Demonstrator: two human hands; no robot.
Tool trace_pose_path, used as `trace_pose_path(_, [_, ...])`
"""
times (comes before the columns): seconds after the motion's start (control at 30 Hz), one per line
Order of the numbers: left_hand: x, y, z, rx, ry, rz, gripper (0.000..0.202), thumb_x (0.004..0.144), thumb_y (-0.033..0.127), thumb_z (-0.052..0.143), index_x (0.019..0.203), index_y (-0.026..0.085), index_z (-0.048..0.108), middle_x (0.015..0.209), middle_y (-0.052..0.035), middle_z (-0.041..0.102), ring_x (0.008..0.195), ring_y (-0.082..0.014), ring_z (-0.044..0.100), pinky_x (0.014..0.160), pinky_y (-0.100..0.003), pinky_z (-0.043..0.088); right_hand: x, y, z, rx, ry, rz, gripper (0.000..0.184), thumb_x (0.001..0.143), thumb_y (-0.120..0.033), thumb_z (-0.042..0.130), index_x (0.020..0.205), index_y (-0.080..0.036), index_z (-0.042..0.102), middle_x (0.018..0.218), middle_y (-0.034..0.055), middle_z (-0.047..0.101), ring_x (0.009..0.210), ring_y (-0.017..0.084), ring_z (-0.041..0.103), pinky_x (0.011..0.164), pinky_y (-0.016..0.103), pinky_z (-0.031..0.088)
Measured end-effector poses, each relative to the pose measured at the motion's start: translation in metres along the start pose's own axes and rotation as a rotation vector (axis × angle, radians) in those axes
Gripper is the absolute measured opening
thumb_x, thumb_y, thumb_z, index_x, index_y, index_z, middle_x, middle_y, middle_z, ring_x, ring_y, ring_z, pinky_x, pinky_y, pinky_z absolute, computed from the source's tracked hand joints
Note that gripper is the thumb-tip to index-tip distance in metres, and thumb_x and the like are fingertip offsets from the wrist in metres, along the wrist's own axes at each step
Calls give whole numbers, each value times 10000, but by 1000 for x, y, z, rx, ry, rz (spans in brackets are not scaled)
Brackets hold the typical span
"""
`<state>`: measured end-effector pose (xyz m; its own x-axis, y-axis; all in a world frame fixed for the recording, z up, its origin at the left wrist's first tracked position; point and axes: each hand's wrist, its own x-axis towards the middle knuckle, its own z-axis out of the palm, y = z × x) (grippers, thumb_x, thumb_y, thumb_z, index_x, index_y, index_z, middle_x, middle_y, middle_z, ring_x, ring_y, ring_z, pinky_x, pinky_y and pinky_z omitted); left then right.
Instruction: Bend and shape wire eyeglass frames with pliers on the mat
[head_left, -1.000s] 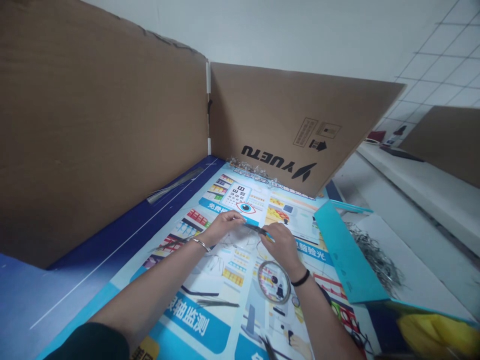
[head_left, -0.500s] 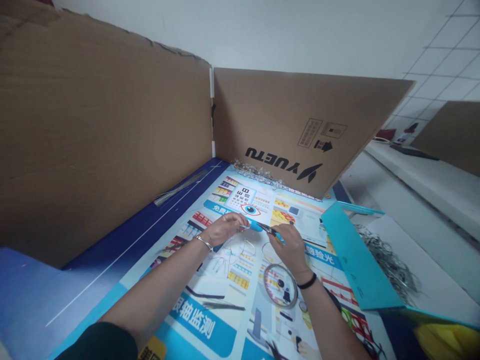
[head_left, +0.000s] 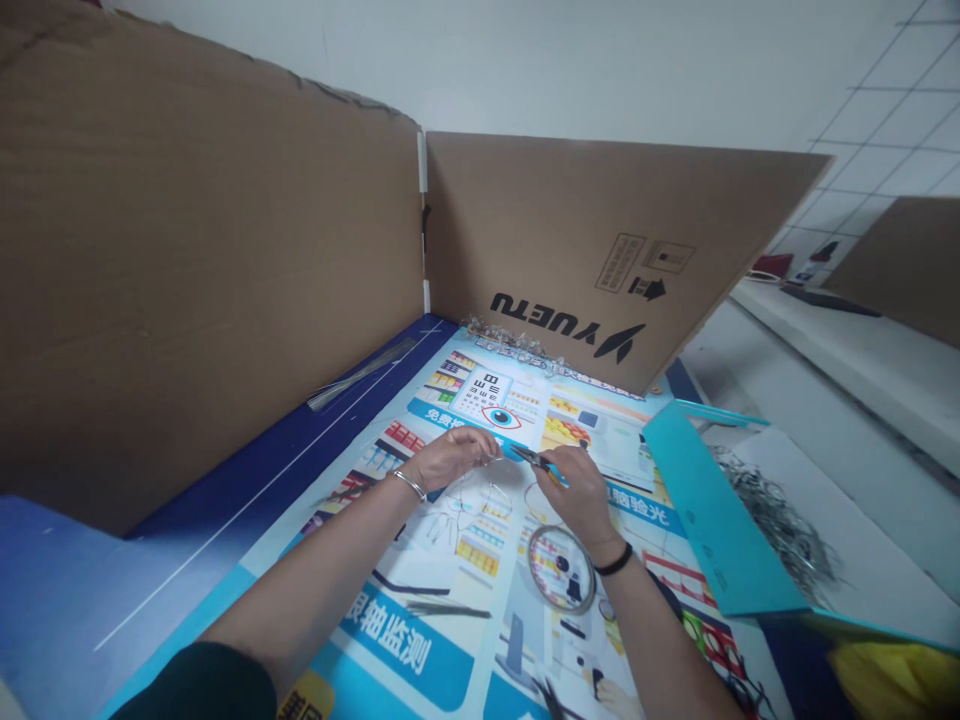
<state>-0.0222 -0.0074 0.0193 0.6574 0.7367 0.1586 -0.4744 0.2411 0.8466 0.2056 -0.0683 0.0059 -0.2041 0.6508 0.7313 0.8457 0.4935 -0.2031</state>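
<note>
My left hand [head_left: 450,456] pinches a thin metal eyeglass frame [head_left: 480,492] above a printed poster [head_left: 420,640] that covers the table. My right hand [head_left: 581,490] grips small pliers [head_left: 534,458] with yellow and blue handles. The plier tips point left at the end of the frame, close to my left fingertips. A silver bangle is on my left wrist and a black band on my right. A coil of clear line [head_left: 561,568] lies on the poster just below my right hand.
Cardboard panels [head_left: 210,260] wall the table at left and back. A teal box [head_left: 712,510] with a heap of thin metal parts [head_left: 780,530] stands at the right. Loose dark temple arms [head_left: 439,605] lie on the poster. More clear parts [head_left: 510,340] lie by the back panel.
The view has shifted up and right since the earliest frame. Both hands stay together over the poster, and the pliers have tilted slightly.
</note>
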Motion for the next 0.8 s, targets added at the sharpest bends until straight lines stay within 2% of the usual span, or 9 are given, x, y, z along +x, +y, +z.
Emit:
trace_pose_path(0.1, [0, -1, 0, 1, -17, 18, 207, 638, 346, 774, 688, 164, 687, 797, -50, 623, 757, -149, 563, 706, -284, 393, 0, 0, 0, -5, -3, -3, 107, 814, -256, 574, 912, -221, 599, 841, 50, 636, 859, 198, 569, 829, 380, 454])
trace_pose_path(0.2, [1, -2, -1, 38, 23, 0, 217, 650, 346, 764, 710, 153, 684, 789, -50, 634, 739, -141, 567, 698, -278, 396, 0, 0, 1, -9, -1, 8, 112, 813, -259, 572, 913, -221, 606, 842, 52, 638, 860, 198, 574, 833, 382, 456])
trace_pose_path(0.4, [7, -10, -4, 239, 272, -3, 255, 659, 366, 741, 769, 146, 676, 802, -37, 662, 717, -130, 570, 725, -275, 409, -3, 7, 3, -51, 25, 78, 139, 815, -278, 566, 925, -216, 624, 876, 71, 645, 874, 209, 586, 827, 391, 469])
trace_pose_path(0.57, [11, -13, -4, 397, 409, 59, 247, 657, 377, 718, 746, 152, 669, 726, -7, 632, 696, -128, 535, 689, -265, 395, 2, 7, -2, 40, -41, 102, 158, 815, -295, 559, 930, -219, 636, 868, 62, 657, 848, 198, 592, 787, 361, 483])
trace_pose_path(0.67, [12, -12, -5, 445, 477, 94, 249, 654, 386, 710, 725, 152, 663, 711, -4, 615, 689, -127, 517, 685, -265, 390, 13, -7, -16, 92, -182, 105, 167, 809, -315, 567, 923, -219, 642, 872, 57, 655, 844, 191, 587, 772, 334, 470])
trace_pose_path(0.8, [13, -13, -8, 463, 517, 117, 253, 680, 397, 683, 738, 152, 662, 687, -2, 598, 667, -123, 494, 650, -255, 379, 28, -47, -36, 59, -562, 89, 129, 803, -300, 577, 890, -246, 655, 837, 16, 645, 824, 162, 573, 741, 279, 420])
